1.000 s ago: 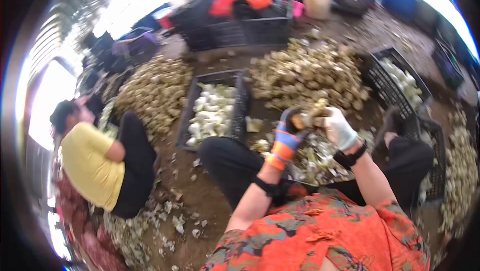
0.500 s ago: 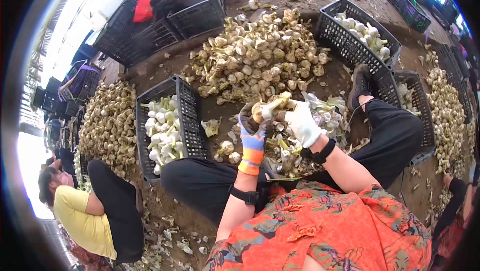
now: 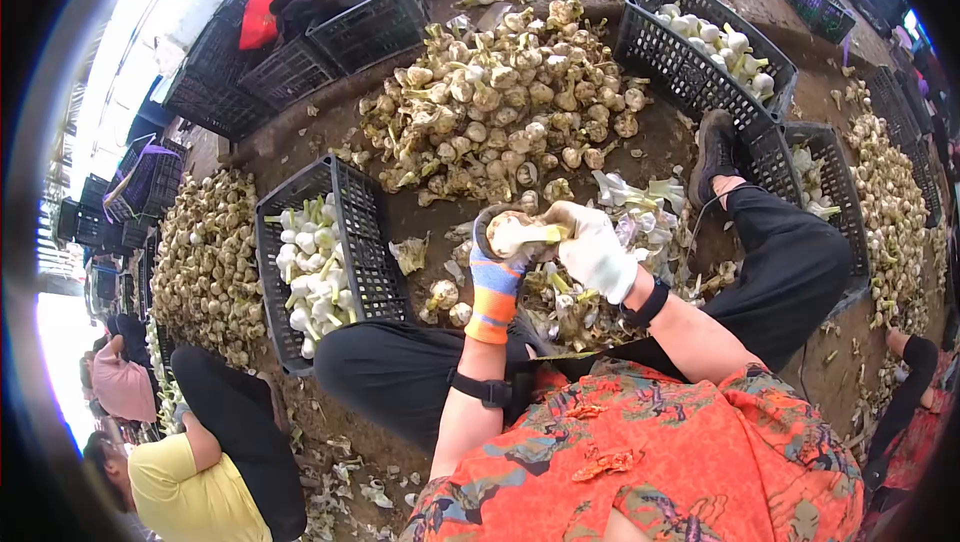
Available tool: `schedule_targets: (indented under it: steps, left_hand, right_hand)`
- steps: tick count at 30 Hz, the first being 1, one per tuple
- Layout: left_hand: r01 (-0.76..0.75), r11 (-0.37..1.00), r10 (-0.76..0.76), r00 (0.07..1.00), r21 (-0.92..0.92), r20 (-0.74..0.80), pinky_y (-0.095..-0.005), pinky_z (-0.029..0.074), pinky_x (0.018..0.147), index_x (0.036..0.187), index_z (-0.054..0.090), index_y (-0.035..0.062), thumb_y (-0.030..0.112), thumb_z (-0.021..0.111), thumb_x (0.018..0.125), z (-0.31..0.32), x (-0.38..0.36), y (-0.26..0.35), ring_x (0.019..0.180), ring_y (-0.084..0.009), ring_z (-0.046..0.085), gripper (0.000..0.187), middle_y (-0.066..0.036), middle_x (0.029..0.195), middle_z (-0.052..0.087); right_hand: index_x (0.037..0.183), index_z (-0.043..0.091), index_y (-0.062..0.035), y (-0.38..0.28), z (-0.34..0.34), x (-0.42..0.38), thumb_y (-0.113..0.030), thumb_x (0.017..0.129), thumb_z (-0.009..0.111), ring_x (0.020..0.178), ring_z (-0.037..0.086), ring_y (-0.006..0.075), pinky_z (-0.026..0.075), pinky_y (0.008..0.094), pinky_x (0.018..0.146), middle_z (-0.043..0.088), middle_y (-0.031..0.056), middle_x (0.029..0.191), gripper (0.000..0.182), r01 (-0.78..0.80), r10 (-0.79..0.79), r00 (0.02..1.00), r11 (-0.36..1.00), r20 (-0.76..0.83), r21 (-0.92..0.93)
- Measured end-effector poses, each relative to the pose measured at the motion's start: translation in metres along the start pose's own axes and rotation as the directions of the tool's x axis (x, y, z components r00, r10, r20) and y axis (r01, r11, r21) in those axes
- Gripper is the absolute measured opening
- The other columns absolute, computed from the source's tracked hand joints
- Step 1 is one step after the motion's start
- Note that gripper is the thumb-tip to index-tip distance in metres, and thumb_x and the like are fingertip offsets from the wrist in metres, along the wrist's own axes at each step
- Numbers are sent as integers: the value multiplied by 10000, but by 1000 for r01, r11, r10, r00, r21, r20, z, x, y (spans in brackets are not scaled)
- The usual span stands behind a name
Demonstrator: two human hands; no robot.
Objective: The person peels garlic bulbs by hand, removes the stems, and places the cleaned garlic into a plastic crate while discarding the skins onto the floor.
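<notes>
A seated person, seen from above, holds one garlic bulb point(image 3: 516, 233) in front of the knees, above a litter of peeled skins point(image 3: 640, 232) on the dirt floor point(image 3: 690, 152). The left hand point(image 3: 497, 260), in a blue and orange glove, has its grip closed under and around the bulb. The right hand point(image 3: 592, 245), in a white glove, pinches the bulb's stalk end, which points right, toward that hand. So the bulb's long axis runs left to right between both grips. A crate of cleaned white bulbs point(image 3: 318, 264) stands just left of the left hand; the unpeeled heap point(image 3: 500, 107) lies beyond.
</notes>
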State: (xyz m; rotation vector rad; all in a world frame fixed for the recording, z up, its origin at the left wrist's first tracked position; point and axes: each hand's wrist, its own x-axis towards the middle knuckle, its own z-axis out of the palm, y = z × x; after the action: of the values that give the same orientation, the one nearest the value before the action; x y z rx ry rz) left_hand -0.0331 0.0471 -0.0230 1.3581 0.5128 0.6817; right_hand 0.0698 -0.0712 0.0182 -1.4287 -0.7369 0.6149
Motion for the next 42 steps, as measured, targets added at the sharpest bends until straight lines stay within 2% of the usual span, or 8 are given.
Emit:
schedule_targets:
  steps: [3,5,7,10,15,27,35,42]
  left_hand:
    - [84,965,-18,967,-249,255,-303,495,863,1225,474,22,67,817,658,-6,-8,4,959,-159,599,664,-63,1050,616]
    - [183,983,-176,925,11,338,-295,489,875,1267,477,9,-29,784,634,-1,-18,15,984,-148,591,704,-74,1113,603]
    - [373,912,-264,852,-171,452,-299,476,894,1301,449,16,-60,763,633,-5,-24,12,1013,-139,570,742,-73,1151,584]
    - [341,917,-210,855,-208,474,-300,458,918,1310,437,30,-57,761,627,0,-21,31,1043,-139,546,762,-69,1174,568]
    - [45,983,-112,915,178,387,-274,456,884,1259,446,36,-8,776,634,3,-17,21,1011,-141,541,708,-65,1117,568]
    - [-149,924,1,922,351,388,-279,469,777,1340,311,59,41,815,613,4,-20,23,858,-140,540,885,-42,949,532]
    - [69,977,-110,974,-204,-197,-333,498,843,1121,598,16,22,716,784,5,-12,-19,971,-171,590,358,-74,1080,628]
    - [133,842,-105,991,-522,83,-394,452,943,1143,590,35,214,602,902,-3,-11,-8,1105,-259,547,301,-150,1235,555]
  right_hand:
    - [919,624,-23,19,-20,20,80,745,481,727,598,102,491,254,661,661,33,816,248,-28,1,968,994,-252,-106]
    - [917,635,-28,38,-43,31,55,766,520,686,602,116,496,268,630,661,32,783,207,-141,231,936,937,-264,319]
    - [928,654,-33,57,-69,34,-21,773,581,666,632,184,501,288,628,674,81,775,172,-163,152,892,987,-425,10]
    - [991,650,4,62,-105,22,-226,747,696,733,659,319,519,368,667,662,204,796,339,-199,239,968,519,-83,-832]
    - [1026,651,4,-21,-54,17,-205,739,655,877,641,303,497,377,796,667,181,878,356,106,4,950,936,311,-335]
    - [811,615,0,-16,-25,7,-157,711,567,784,605,368,476,427,706,620,213,780,192,177,56,951,707,304,-685]
    - [852,591,9,15,-7,-1,-189,731,575,834,579,401,454,464,735,601,251,837,232,-61,122,990,826,72,-560]
    - [873,595,-7,44,-30,21,-185,719,588,849,592,404,473,449,757,607,237,887,234,-116,94,993,586,-75,-802]
